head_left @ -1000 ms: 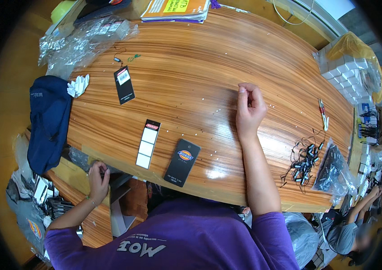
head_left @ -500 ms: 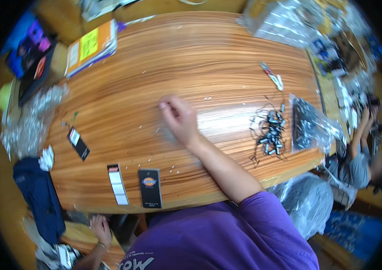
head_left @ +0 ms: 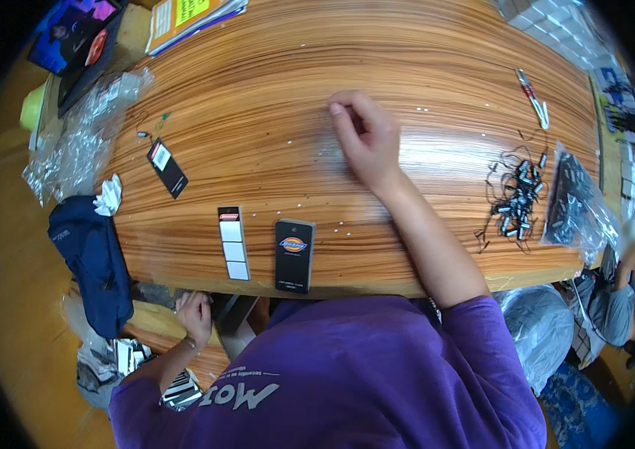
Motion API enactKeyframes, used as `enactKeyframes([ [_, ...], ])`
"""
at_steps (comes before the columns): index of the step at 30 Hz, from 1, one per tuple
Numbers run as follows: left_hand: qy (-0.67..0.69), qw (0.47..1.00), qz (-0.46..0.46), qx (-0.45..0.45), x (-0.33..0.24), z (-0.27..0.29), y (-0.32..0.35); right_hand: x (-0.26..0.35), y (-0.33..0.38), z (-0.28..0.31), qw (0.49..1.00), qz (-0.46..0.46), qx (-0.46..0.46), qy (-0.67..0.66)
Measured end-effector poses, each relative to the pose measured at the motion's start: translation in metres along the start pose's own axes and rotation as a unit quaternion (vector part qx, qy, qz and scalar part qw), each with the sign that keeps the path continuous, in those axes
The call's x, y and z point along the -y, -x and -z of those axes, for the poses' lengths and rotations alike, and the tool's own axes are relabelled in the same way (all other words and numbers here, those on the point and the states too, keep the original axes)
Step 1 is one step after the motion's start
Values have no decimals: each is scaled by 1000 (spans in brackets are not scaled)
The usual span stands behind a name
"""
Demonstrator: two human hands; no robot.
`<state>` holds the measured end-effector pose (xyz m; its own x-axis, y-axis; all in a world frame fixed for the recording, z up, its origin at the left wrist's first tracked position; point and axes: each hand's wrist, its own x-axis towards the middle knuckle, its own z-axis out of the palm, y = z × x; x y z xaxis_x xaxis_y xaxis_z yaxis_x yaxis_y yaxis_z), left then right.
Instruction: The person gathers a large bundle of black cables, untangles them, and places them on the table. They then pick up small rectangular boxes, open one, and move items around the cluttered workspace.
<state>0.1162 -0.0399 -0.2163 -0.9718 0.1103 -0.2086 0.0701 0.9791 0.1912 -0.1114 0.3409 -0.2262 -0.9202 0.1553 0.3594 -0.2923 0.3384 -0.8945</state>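
My right hand (head_left: pixel 370 138) is over the middle of the wood-grain table (head_left: pixel 280 97), its fingers curled in and its thumb against them; nothing shows in it. Below the table's near edge at the left, my left hand (head_left: pixel 195 318) has bent fingers beside a grey drawer-like opening; what they touch is hidden. Nearest the front edge are a stack of black hang tags (head_left: pixel 294 258) and a strip of white labels (head_left: pixel 234 243). Farther left, a black tag with a white sticker (head_left: pixel 167 168) lies at a slant. Small white bits (head_left: pixel 299 205) are scattered about.
Tangled black tag strings (head_left: pixel 518 198) lie at the right beside a clear bag of dark pieces (head_left: pixel 575 198). Behind them is a small red-and-white tool (head_left: pixel 533 97). Papers (head_left: pixel 190 19), plastic wrap (head_left: pixel 93 135) and dark blue cloth (head_left: pixel 89 254) line the left. Another person (head_left: pixel 617 299) sits at far right.
The whole view has shifted, so the table's contents appear farther right and higher. My right hand stays curled over the table, slightly farther right of the tags. My left hand stays below the edge.
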Motion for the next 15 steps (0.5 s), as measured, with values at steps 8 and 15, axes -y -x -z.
enactKeyframes([
  [8,18,1000,13,-1,-7,3,0,-1,-2,-3,1000,11,-12,11],
  [15,27,999,19,-22,-11,8,5,5,0,-4,1000,5,-7,1],
])
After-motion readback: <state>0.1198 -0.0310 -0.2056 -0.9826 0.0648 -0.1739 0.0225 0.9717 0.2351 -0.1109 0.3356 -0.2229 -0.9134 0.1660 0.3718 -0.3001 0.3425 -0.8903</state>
